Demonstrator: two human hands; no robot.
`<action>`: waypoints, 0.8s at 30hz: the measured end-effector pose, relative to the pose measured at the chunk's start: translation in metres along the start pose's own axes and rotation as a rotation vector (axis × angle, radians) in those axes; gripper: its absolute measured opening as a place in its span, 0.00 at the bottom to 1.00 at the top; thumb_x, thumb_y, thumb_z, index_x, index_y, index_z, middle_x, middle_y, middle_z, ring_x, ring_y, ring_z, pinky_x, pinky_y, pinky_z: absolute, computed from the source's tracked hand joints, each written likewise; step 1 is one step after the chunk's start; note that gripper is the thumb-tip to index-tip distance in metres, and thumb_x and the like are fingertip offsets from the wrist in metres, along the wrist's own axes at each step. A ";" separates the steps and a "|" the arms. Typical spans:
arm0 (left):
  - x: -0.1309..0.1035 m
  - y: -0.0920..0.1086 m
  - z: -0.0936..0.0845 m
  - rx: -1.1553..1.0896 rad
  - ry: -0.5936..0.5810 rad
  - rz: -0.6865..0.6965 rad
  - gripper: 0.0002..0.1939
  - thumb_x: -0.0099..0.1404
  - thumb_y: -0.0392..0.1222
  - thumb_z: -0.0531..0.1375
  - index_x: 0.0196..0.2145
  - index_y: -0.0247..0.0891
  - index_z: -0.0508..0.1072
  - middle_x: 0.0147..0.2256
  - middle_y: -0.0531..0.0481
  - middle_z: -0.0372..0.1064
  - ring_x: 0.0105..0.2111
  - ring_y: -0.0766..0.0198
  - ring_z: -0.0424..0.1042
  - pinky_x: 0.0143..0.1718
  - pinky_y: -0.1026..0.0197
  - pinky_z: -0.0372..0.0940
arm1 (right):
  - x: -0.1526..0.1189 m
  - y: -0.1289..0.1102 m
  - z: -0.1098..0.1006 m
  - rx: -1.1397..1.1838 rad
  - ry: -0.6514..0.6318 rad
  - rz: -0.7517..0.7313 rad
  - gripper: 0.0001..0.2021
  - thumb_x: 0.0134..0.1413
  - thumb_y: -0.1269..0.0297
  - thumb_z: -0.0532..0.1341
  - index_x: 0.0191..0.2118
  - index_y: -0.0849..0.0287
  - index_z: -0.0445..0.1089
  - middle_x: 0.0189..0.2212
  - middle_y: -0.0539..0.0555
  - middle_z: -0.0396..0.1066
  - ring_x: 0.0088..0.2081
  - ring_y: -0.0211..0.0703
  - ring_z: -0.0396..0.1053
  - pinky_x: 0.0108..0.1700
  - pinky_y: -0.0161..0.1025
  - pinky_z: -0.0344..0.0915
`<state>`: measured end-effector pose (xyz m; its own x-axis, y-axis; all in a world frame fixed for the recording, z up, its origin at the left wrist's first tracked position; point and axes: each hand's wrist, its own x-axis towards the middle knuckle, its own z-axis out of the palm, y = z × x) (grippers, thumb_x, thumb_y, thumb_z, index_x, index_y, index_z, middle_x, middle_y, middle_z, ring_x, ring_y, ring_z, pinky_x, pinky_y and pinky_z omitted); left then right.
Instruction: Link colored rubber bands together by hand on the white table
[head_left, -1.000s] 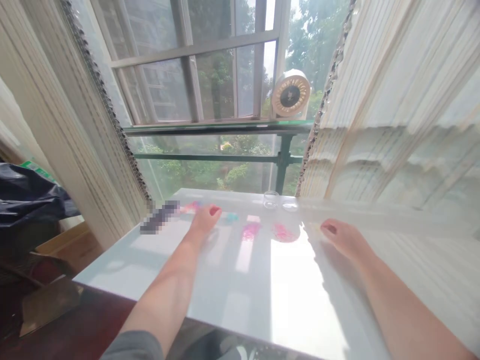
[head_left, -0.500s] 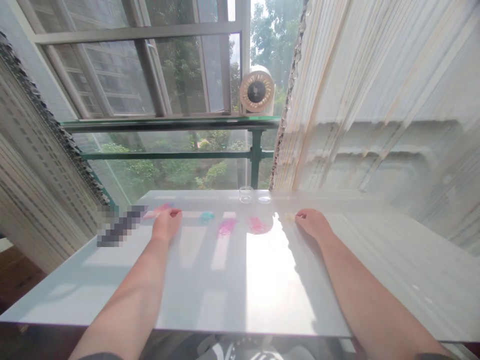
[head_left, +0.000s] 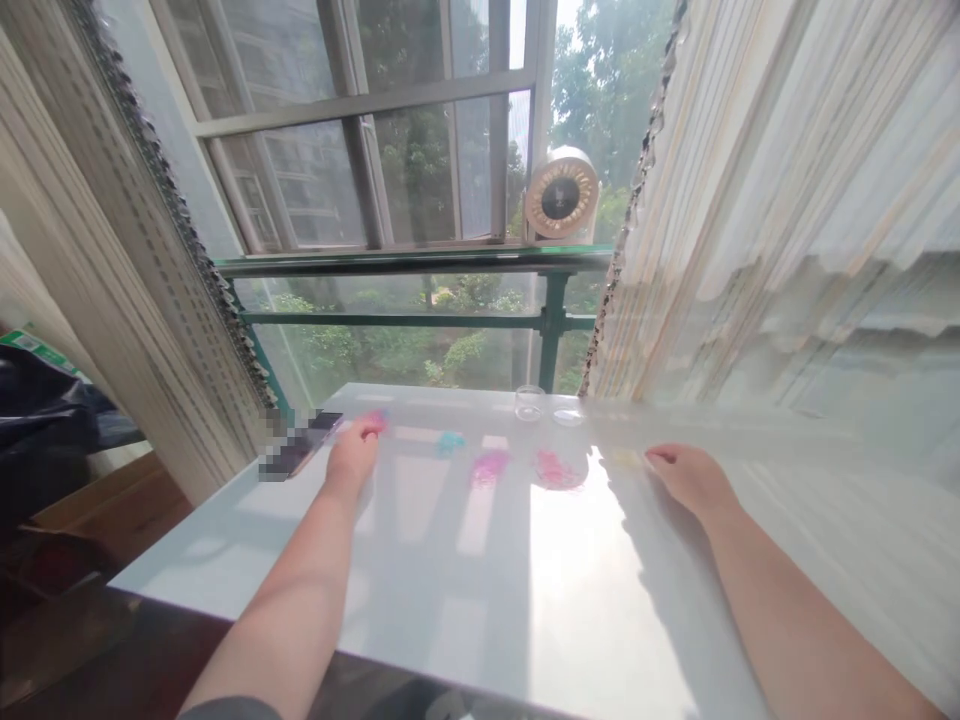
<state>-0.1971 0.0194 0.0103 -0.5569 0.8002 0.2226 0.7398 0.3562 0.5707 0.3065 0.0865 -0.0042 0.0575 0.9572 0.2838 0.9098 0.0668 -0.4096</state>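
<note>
At the table's far left, my left hand is closed, thumb and fingers pinched together. Its fingertips touch or hover just over a pink and purple pile, partly hidden by them; whatever lies in the pinch is too small to make out. My right hand is also closed, fingertips pressed together on the tabletop beside a faint pale yellow pile; I cannot tell what it holds. Between the hands lie a turquoise pile, a magenta pile and a pinkish-red pile of tiny, thin pieces.
A clear round container and a flat clear lid-like disc stand at the back of the white table. A dark, partly pixelated flat object lies by my left hand. Behind are a white fan, a green railing and curtains.
The view has turned left, shifting the scene rightward. My left hand has moved left across the table, its fingertips now at the pink and purple pile. My right hand stays near the yellow pile.
</note>
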 end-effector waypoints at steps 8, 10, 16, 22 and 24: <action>-0.007 -0.010 0.004 -0.002 -0.005 -0.005 0.17 0.61 0.31 0.50 0.43 0.36 0.74 0.46 0.45 0.73 0.47 0.58 0.70 0.50 0.58 0.62 | -0.001 -0.009 0.002 0.116 0.076 0.070 0.18 0.49 0.64 0.50 0.38 0.58 0.76 0.34 0.57 0.77 0.37 0.53 0.72 0.35 0.42 0.63; -0.007 -0.010 0.006 0.007 -0.020 0.002 0.17 0.61 0.31 0.50 0.44 0.36 0.74 0.47 0.45 0.72 0.48 0.57 0.70 0.51 0.57 0.61 | -0.007 -0.019 0.002 0.191 0.078 0.020 0.18 0.50 0.63 0.50 0.37 0.58 0.76 0.32 0.56 0.77 0.34 0.51 0.72 0.33 0.40 0.63; -0.006 -0.012 0.011 0.059 -0.015 0.022 0.17 0.62 0.33 0.51 0.47 0.34 0.72 0.49 0.42 0.70 0.49 0.57 0.69 0.52 0.58 0.60 | -0.036 -0.059 0.013 0.359 -0.063 -0.179 0.16 0.51 0.54 0.53 0.35 0.57 0.74 0.27 0.52 0.76 0.23 0.42 0.68 0.25 0.36 0.60; -0.008 0.009 0.031 0.131 -0.005 0.135 0.18 0.62 0.47 0.55 0.47 0.39 0.73 0.49 0.41 0.69 0.51 0.52 0.65 0.52 0.55 0.58 | -0.063 -0.097 0.018 0.482 -0.331 -0.453 0.14 0.55 0.57 0.53 0.33 0.56 0.74 0.32 0.55 0.76 0.35 0.48 0.71 0.36 0.39 0.66; -0.011 0.017 0.036 0.157 -0.007 0.168 0.17 0.61 0.47 0.55 0.45 0.42 0.75 0.49 0.41 0.69 0.51 0.50 0.64 0.51 0.52 0.58 | -0.067 -0.102 0.017 0.483 -0.422 -0.474 0.14 0.54 0.57 0.53 0.34 0.55 0.74 0.31 0.55 0.76 0.33 0.48 0.71 0.35 0.40 0.66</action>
<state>-0.1649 0.0344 -0.0107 -0.4182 0.8581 0.2981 0.8722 0.2876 0.3956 0.2025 0.0203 0.0036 -0.5393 0.8157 0.2092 0.5143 0.5157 -0.6852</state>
